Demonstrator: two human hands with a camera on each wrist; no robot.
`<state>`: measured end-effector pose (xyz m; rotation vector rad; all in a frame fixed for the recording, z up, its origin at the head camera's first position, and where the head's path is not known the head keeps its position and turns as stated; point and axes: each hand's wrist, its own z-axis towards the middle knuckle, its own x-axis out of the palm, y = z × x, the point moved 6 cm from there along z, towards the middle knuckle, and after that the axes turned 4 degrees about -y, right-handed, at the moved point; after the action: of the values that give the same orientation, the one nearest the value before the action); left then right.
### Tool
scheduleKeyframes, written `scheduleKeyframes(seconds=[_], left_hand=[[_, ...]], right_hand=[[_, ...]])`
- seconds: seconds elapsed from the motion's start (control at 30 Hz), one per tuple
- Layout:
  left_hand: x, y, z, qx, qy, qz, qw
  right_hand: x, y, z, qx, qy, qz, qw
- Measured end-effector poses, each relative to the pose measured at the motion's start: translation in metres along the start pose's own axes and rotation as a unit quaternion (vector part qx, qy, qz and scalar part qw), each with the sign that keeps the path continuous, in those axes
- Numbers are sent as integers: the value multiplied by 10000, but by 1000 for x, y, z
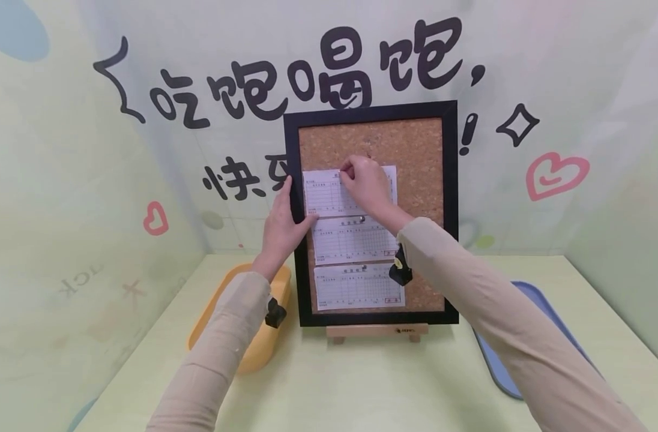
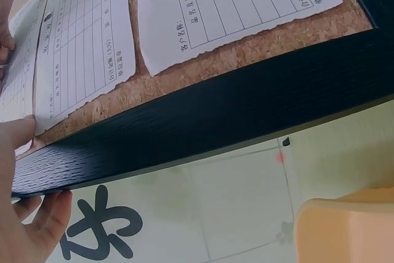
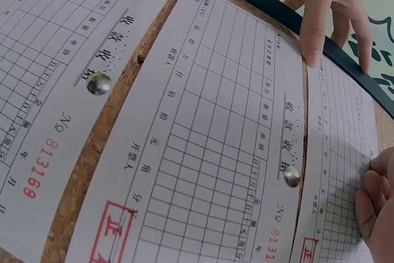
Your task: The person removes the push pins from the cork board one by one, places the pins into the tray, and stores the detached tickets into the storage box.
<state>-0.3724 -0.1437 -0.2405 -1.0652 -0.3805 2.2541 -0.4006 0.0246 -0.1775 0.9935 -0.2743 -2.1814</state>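
Note:
A cork board (image 1: pixel 421 168) in a black frame (image 1: pixel 450 240) stands upright, bearing three printed receipt slips, one above another. My left hand (image 1: pixel 283 231) grips the frame's left side, thumb in front by the slips' edge and fingers behind. At the heading of the top slip (image 1: pixel 319 195), my right hand (image 1: pixel 367 183) has its fingers curled and fingertips pinched against the paper; what they pinch is hidden. Silvery round-headed push pins (image 3: pixel 98 83) hold the middle slip (image 1: pixel 334 243) and bottom slip (image 1: pixel 340 291) at their headings.
A small wooden easel (image 1: pixel 377 330) supports the board on the pale green table (image 1: pixel 383 384). To the left is a yellow-orange bin (image 1: pixel 253 359), partly behind the left arm. A blue tray (image 1: pixel 502 375) lies at right under the right forearm. Behind stands a lettered wall (image 1: pixel 242 36).

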Motion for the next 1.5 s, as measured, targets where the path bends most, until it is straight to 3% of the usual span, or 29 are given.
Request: scheduleKeyframes(seconds=[0.53, 0.87, 1.33, 1.5], left_hand=[[-1, 1, 0, 6, -2, -15, 10000], [1, 1, 1, 47, -1, -27, 10000], [0, 0, 0, 152, -63, 27, 9999], [0, 1, 0, 134, -73, 20, 9999]], right_hand=[[1, -3, 7, -47, 432, -78, 9990], [-1, -3, 5, -332, 405, -264, 9983], [-3, -3, 1, -190, 146, -288, 9993], [-1, -3, 2, -202, 321, -231, 9990]])
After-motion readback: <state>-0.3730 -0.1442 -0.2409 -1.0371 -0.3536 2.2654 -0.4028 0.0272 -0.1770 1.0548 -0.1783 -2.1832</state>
